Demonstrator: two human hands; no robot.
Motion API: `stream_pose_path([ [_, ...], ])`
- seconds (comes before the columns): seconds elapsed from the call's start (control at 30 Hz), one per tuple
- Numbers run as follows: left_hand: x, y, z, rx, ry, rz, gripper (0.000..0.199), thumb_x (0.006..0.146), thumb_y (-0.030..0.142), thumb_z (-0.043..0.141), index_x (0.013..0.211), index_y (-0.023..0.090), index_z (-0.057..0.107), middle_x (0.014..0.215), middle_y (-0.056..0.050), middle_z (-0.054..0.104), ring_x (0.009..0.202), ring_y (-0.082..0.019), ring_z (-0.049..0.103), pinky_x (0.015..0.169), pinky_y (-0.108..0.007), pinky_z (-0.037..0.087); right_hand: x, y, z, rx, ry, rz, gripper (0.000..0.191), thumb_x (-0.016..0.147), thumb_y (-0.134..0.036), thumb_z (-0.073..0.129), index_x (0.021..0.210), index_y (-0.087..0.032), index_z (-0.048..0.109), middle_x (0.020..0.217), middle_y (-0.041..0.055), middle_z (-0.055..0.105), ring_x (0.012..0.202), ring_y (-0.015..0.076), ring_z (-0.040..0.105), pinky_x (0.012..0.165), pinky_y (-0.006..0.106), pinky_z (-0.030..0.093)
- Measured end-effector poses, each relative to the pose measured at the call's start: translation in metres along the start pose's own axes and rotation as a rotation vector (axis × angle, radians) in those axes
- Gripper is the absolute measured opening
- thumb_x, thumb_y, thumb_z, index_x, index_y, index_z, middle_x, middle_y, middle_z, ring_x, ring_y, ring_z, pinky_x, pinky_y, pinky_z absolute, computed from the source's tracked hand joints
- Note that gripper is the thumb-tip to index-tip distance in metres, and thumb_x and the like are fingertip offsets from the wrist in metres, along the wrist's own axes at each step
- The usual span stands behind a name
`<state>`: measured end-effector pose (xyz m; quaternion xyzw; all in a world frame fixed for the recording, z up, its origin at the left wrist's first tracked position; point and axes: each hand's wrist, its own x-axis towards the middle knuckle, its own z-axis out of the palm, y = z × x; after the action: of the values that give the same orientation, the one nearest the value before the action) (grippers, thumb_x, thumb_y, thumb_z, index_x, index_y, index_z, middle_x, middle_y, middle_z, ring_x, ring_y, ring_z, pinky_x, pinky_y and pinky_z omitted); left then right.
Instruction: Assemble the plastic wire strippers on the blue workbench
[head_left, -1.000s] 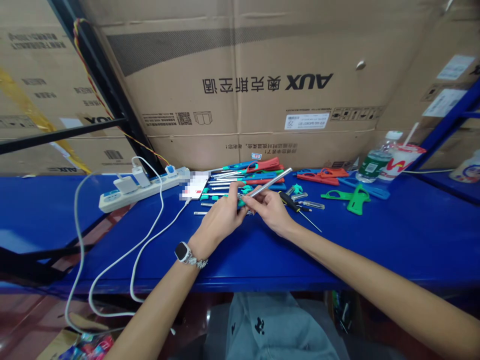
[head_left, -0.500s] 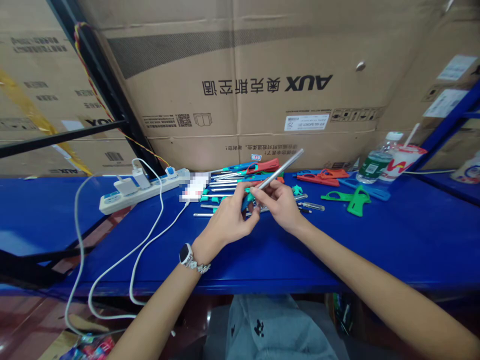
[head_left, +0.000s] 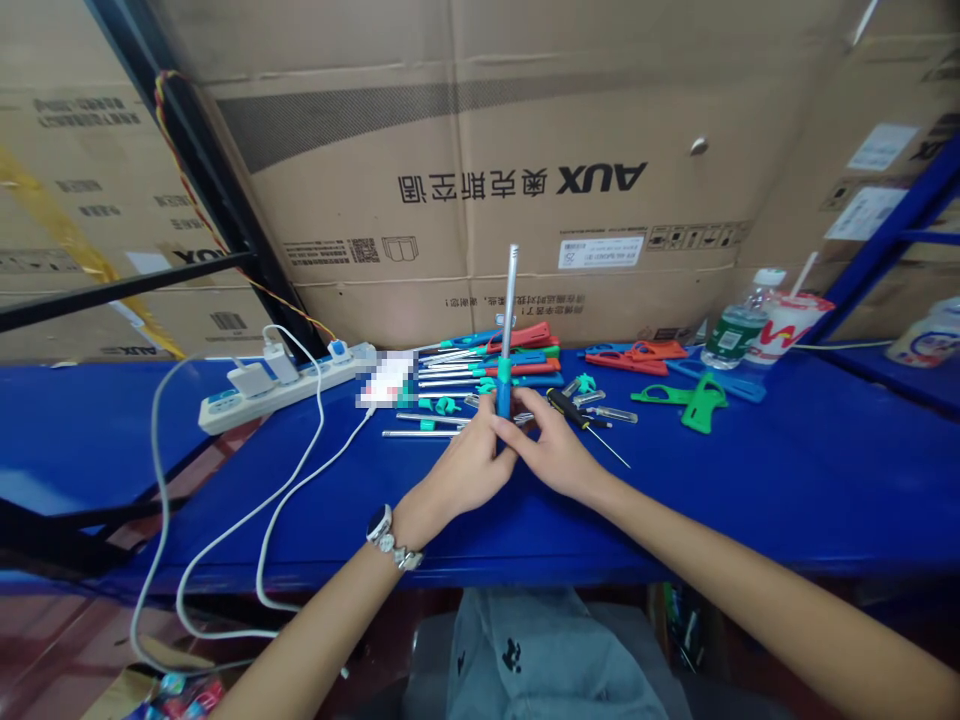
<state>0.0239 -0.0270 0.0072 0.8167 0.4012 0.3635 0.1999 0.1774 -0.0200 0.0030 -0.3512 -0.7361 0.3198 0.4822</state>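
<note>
Both of my hands grip a blue stick lighter [head_left: 504, 385] with a long silver metal tube and a green collar at its base. The tube points up and away from me. My left hand [head_left: 474, 455] wraps the handle from the left, and my right hand [head_left: 555, 450] closes on it from the right; they meet near its lower end, which the fingers partly hide. Behind them lies a pile of red, blue and green lighters [head_left: 532, 358] with metal tubes. A yellow-and-black screwdriver [head_left: 568, 408] lies right of my right hand, beside small clear pieces [head_left: 611, 413].
Green and red handle shells [head_left: 701, 405] lie to the right, before a water bottle [head_left: 739, 325] and a paper cup with a straw [head_left: 791, 325]. A white power strip [head_left: 247, 395] with cables stands left on the blue table [head_left: 720, 500]. Cardboard boxes [head_left: 525, 100] rise behind.
The lighter has swung from leaning right to nearly upright, and its handle faces me more. My hands have come closer together and lower, uncovering the screwdriver.
</note>
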Motion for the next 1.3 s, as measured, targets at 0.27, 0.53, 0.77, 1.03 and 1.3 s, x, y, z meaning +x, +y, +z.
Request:
stream_pose_path([
  [0.27, -0.019, 0.016, -0.046, 0.19, 0.195, 0.215, 0.023, 0.093, 0.025, 0.053, 0.076, 0.019, 0.067, 0.071, -0.003, 0.069, 0.065, -0.017, 0.063, 0.063, -0.031, 0.052, -0.006, 0.001, -0.037, -0.069, -0.117, 0.033, 0.042, 0.093, -0.044, 0.068, 0.131, -0.028, 0.063, 0.12, 0.0087, 0.071, 0.109, 0.0275, 0.067, 0.098, 0.049, 0.052],
  [0.53, -0.022, 0.004, -0.059, 0.211, 0.516, 0.234, 0.041, 0.098, 0.025, 0.05, 0.058, 0.02, 0.057, 0.053, 0.002, 0.056, 0.048, -0.011, 0.048, 0.052, -0.028, 0.038, -0.01, 0.009, -0.043, -0.552, -0.448, -0.053, 0.046, 0.092, -0.039, 0.069, 0.136, -0.026, 0.065, 0.122, 0.0136, 0.064, 0.112, 0.0317, 0.062, 0.098, 0.053, 0.05],
  [0.77, -0.003, -0.012, -0.039, 0.216, 0.147, 0.161, 0.026, 0.096, 0.026, 0.054, 0.071, 0.02, 0.06, 0.068, 0.0, 0.063, 0.068, -0.016, 0.056, 0.064, -0.029, 0.045, 0.001, 0.008, -0.029, -0.639, -0.53, -0.083, 0.046, 0.093, -0.043, 0.067, 0.135, -0.026, 0.065, 0.112, 0.0119, 0.062, 0.108, 0.0307, 0.058, 0.097, 0.052, 0.048],
  [1.03, 0.003, -0.01, -0.031, 0.274, -0.195, 0.241, 0.026, 0.09, 0.037, 0.07, 0.108, 0.019, 0.064, 0.109, -0.007, 0.066, 0.105, -0.026, 0.061, 0.093, -0.042, 0.052, 0.004, 0.012, -0.064, -0.517, -0.186, -0.076, 0.023, 0.088, -0.018, 0.061, 0.11, -0.021, 0.064, 0.107, 0.008, 0.063, 0.098, 0.0231, 0.061, 0.088, 0.04, 0.049],
  [1.3, 0.024, -0.01, -0.001, 0.512, -0.311, 0.373, 0.024, 0.093, 0.033, 0.069, 0.111, 0.017, 0.065, 0.107, -0.01, 0.067, 0.103, -0.028, 0.065, 0.093, -0.045, 0.052, -0.008, 0.026, -0.084, -1.019, -0.138, 0.171, 0.027, 0.09, -0.029, 0.064, 0.113, -0.018, 0.057, 0.107, 0.0128, 0.068, 0.096, 0.0289, 0.065, 0.08, 0.038, 0.045],
])
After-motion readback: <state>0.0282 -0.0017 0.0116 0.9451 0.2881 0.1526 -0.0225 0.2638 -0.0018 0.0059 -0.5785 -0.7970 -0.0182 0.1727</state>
